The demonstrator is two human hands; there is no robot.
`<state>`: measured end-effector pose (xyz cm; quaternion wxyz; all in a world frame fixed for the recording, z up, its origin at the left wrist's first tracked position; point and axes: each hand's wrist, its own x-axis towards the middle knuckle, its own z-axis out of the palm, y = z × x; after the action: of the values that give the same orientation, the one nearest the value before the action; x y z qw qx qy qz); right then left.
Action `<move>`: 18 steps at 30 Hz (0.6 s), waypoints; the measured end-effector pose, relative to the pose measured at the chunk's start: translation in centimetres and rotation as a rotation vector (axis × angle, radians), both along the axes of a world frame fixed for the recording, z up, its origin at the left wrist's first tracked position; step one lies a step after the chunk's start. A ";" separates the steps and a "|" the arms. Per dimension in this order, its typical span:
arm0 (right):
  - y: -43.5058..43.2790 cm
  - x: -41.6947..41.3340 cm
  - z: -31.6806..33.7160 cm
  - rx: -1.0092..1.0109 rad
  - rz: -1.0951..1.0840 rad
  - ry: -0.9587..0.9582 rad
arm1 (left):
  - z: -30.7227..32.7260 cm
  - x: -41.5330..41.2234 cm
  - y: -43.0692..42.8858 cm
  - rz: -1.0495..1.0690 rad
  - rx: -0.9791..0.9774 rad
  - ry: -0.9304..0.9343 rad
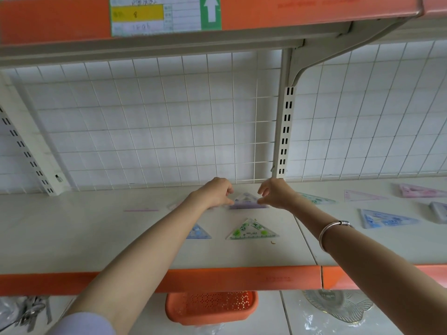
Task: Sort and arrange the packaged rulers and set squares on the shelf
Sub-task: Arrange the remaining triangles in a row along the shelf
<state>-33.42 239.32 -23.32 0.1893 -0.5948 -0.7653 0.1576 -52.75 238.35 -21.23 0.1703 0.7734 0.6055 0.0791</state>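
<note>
Both my hands reach to the back of the white shelf point(84, 238). My left hand point(214, 193) pinches the left end of a purple packaged set square point(245, 201), and my right hand point(275, 193) pinches its right end. In front of it lie a green set square point(251, 230) and a blue one point(198, 232), partly hidden by my left forearm. A thin pink ruler point(141, 210) lies to the left. On the right shelf section lie a pale green set square point(315, 199), a pink one point(362, 195), a blue one point(387, 218) and a purple one point(420, 191).
A white wire grid point(157, 122) backs the shelf, with a slotted upright point(285, 131) behind my right hand. The shelf has an orange front edge point(229, 279). Below it sit an orange perforated basket point(210, 308) and a wrapped plate point(338, 308).
</note>
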 end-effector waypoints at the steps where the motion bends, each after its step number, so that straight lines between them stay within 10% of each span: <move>1: 0.4 -0.1 -0.1 -0.014 -0.006 0.006 | 0.0 0.3 0.3 0.003 -0.012 0.009; 18: 3.0 -1.3 -1.0 -0.196 -0.053 -0.133 | -2.2 3.1 2.6 0.049 0.002 0.130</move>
<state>-34.70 242.36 -24.28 0.0829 -0.6398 -0.7409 0.1867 -49.62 240.93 -23.39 0.1278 0.7621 0.6338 0.0336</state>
